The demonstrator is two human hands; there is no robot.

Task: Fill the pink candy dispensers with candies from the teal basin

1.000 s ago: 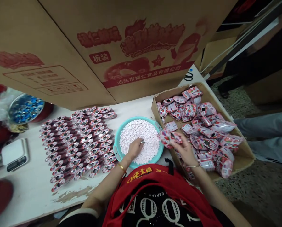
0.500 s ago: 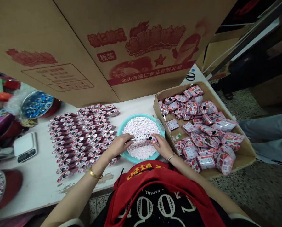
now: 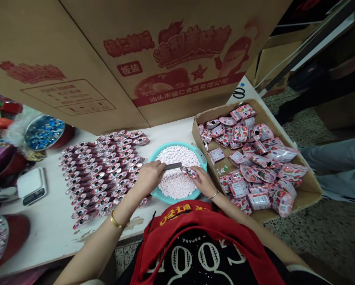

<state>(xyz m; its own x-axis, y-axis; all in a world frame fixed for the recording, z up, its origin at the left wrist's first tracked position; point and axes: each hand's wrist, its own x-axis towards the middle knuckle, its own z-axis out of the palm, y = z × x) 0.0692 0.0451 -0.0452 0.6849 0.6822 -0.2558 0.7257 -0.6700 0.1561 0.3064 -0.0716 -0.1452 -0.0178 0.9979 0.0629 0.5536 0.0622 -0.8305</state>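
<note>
Over a turquoise basin (image 3: 152, 190) of small white candies (image 3: 177, 184), my left hand (image 3: 149, 176) grips a narrow metal scoop (image 3: 173, 166), its trough showing no candies. My right hand (image 3: 205, 182) holds a small pink printed packet (image 3: 189, 171) near the scoop's tip, over the basin's right part. A small gap seems to lie between scoop and packet. How full the packet is cannot be made out. To the left, rows of similar pink packets (image 3: 103, 170) stand upright, their round openings facing up.
A cardboard tray (image 3: 310, 196) at the right holds many loose pink packets. Tall cartons (image 3: 177, 107) stand behind the basin. Left lie a white scale (image 3: 31, 184), a bowl of blue-wrapped pieces (image 3: 45, 132) and a red bucket (image 3: 18, 237). A person's grey-trousered leg (image 3: 340, 166) is beyond the tray.
The scoop held white candies at the packet's mouth; now its trough looks bare and it has come away to the left and up. The packet stays in my right hand.
</note>
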